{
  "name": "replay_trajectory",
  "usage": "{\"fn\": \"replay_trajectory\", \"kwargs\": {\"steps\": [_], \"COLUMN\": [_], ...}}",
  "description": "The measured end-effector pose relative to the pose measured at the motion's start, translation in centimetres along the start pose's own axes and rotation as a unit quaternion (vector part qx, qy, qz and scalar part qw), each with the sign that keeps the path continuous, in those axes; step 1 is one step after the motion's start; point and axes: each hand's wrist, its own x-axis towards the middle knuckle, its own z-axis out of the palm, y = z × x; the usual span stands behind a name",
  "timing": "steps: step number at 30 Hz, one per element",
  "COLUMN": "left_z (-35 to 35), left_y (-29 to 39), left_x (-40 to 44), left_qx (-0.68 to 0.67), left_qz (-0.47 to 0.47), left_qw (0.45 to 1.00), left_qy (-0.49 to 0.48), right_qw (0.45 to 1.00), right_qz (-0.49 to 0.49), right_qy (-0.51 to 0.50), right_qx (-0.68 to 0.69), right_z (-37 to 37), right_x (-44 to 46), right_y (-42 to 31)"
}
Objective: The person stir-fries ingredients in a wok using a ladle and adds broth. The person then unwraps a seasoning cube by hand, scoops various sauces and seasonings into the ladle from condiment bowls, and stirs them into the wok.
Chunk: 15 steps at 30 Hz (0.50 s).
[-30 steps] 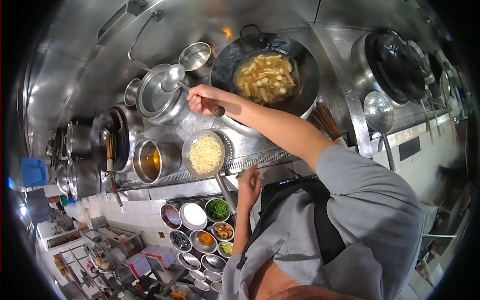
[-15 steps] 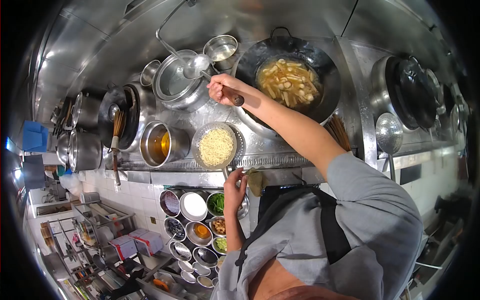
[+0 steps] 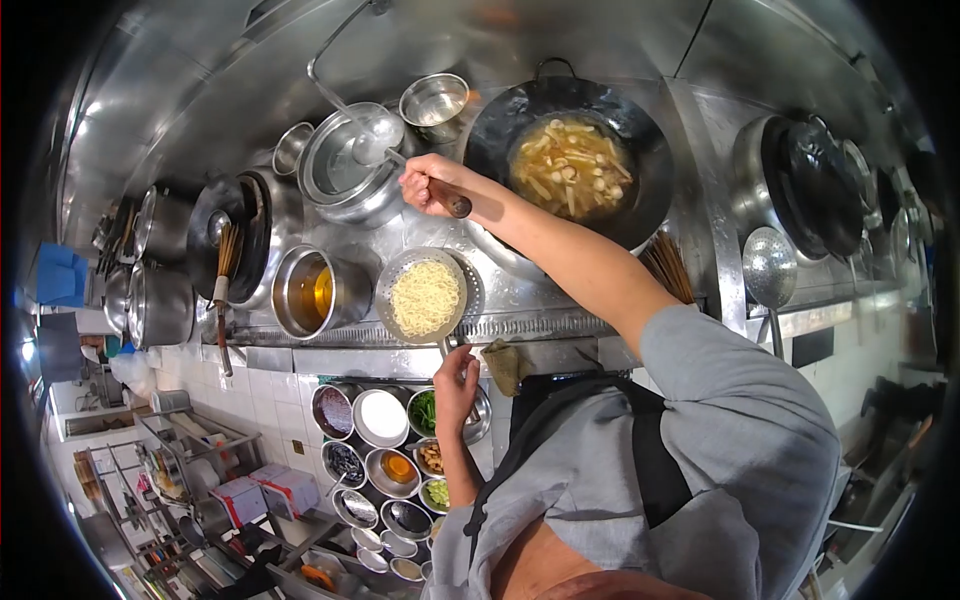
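My right hand [image 3: 432, 184] is closed round the wooden-ended handle of a ladle [image 3: 378, 140]. The ladle's bowl hangs over the large steel pot [image 3: 322, 190] of clear liquid. My left hand [image 3: 457, 382] is at the handle of the perforated strainer [image 3: 383, 296], fingers curled over it. Pale noodles [image 3: 424, 298] lie in the strainer, which rests on the steel counter. Behind my right forearm, a black wok [image 3: 650, 165] holds mushroom-like pieces in yellowish broth [image 3: 570, 168].
A pot of amber liquid [image 3: 350, 295] stands left of the noodles. Bamboo brushes [image 3: 668, 266] [image 3: 228, 250] lie at both sides. A cloth [image 3: 508, 366] hangs at the counter edge. Ingredient bowls [image 3: 381, 418] stand below. Another skimmer [image 3: 769, 267] is at the right.
The ladle's bowl is lower over the pot, with my right hand still round its handle. My left hand has moved left, from beside the strainer handle onto it. The view has shifted.
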Motion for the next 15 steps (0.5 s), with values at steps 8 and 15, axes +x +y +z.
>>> {"fn": "replay_trajectory", "kwargs": {"steps": [8,15], "left_z": [-2.1,-6.1], "left_y": [-0.5,-0.1], "left_x": [0.4,4.1], "left_qx": [-0.003,0.014], "left_qz": [0.004,0.052], "left_qw": [0.999,0.994], "left_qy": [0.040,0.093], "right_qw": [0.999,0.999], "right_qz": [0.031,0.024], "right_qy": [-0.024,0.009], "right_qx": [0.033,0.041], "right_z": [0.0,0.2], "right_x": [0.3,0.2], "right_y": [0.2,0.2]}}
